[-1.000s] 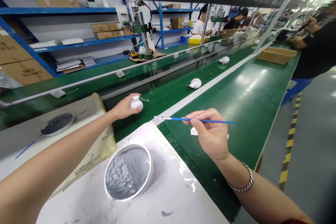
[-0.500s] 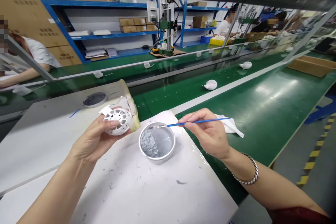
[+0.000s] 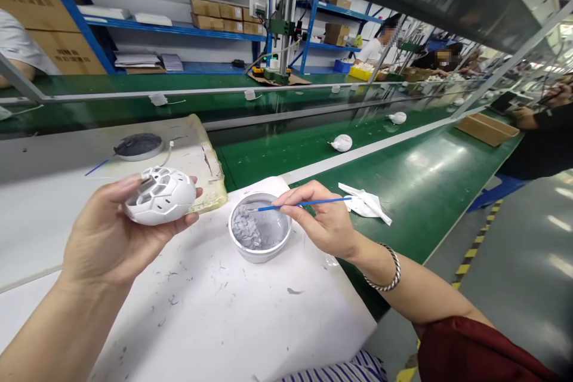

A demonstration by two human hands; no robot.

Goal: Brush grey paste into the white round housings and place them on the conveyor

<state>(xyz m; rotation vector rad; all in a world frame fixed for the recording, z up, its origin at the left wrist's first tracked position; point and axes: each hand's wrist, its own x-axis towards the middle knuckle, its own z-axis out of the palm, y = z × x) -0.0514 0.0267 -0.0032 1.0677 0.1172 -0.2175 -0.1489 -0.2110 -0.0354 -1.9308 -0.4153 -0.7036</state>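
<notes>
My left hand [image 3: 101,233] holds a white egg-shaped shell [image 3: 160,195], pierced with large polygonal openings, between fingers and thumb. My right hand [image 3: 320,224] pinches a thin blue paintbrush [image 3: 304,204]. Its tip rests in a round metal tin [image 3: 259,254] of ridged grey paste [image 3: 257,227]. The tin stands on a white paint-smeared board [image 3: 224,304], between my hands. The shell's underside is hidden by my palm.
A second tin of dark paste [image 3: 138,146] and another blue brush [image 3: 96,167] lie on a stained pad [image 3: 201,158] at back left. White parts ride green conveyor belts [image 3: 286,161]. A crumpled white cloth [image 3: 362,203] lies right of my hand. A co-worker [image 3: 541,149] stands at far right.
My left hand has brought the white shell in from over the belt to above the board, turning it. The brush tip has moved down into the grey paste.
</notes>
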